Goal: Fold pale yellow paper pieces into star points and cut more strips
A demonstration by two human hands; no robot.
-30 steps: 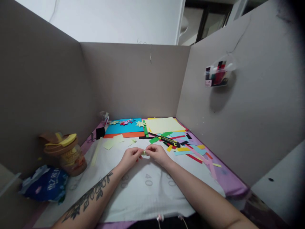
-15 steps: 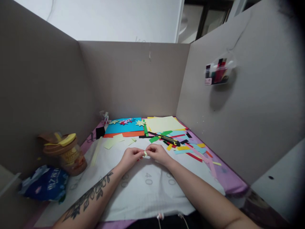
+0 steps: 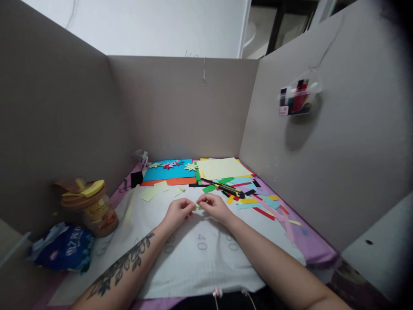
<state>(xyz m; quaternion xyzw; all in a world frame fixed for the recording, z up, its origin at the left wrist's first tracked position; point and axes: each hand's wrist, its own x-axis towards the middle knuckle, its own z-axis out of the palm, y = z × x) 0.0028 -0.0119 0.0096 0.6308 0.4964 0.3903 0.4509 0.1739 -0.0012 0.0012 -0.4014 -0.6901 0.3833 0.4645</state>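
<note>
Both hands meet over the middle of the white sheet. My left hand [image 3: 178, 213] pinches a small pale green paper piece [image 3: 197, 207] between thumb and finger. On the same piece, from the right, my right hand [image 3: 213, 207] is closed too. Fingertips cover much of the paper, so its exact shape is hidden. Beyond the hands lie pale green paper scraps [image 3: 151, 192]. A black and yellow cutter [image 3: 230, 190] rests behind my right hand among coloured strips [image 3: 248, 200].
Folded paper stars [image 3: 191, 166] sit by a blue sheet [image 3: 167, 173] at the back, beside a cream sheet [image 3: 222, 167]. On the left stand a brown-lidded cup [image 3: 97, 211] and a blue packet [image 3: 64, 249]. Grey panels [image 3: 183, 107] enclose the table.
The fingers have shifted slightly around the small paper piece, and less of it shows between them. Both hands still hold it in nearly the same place.
</note>
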